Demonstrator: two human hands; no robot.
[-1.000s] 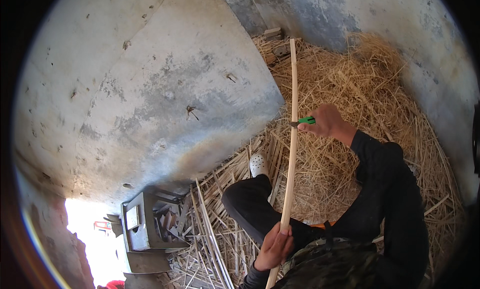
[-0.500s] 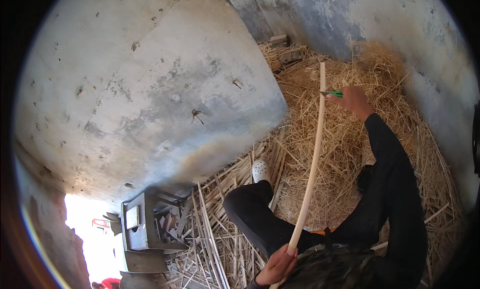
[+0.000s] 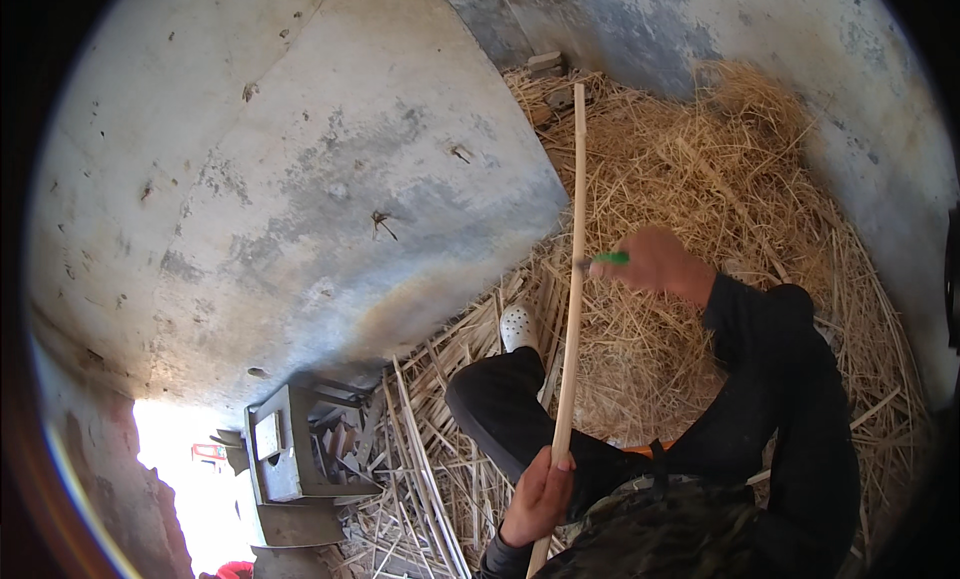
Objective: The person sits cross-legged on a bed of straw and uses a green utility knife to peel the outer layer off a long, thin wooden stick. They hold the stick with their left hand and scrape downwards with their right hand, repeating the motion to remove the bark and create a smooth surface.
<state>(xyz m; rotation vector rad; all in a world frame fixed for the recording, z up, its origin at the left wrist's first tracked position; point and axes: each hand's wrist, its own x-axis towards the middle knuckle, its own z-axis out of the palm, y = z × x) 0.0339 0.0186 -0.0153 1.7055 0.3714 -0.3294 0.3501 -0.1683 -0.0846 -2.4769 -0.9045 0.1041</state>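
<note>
A long, pale bamboo strip (image 3: 572, 349) slants up from my lap toward the far wall, bowed slightly. Near its lower end my left hand (image 3: 540, 499) is closed around it, thumb on top. My right hand (image 3: 662, 264), blurred by motion, grips a green-handled knife (image 3: 612, 259). The knife's dark blade meets the strip's right edge about midway along, or lies just beside it; the blur hides which. Above the blade the strip's far end stands free.
Straw-like shavings (image 3: 690, 169) heap on the right. Split strips (image 3: 440, 459) lie to the left. An old wooden cabinet (image 3: 285, 449) stands by the bright doorway (image 3: 195, 479). A stained wall (image 3: 300, 179) rises at left. My white clog (image 3: 518, 327) rests among the strips.
My right hand has drawn the knife down along the strip toward me. The strip's far end has swung left, and my left hand has shifted slightly up and left with it.
</note>
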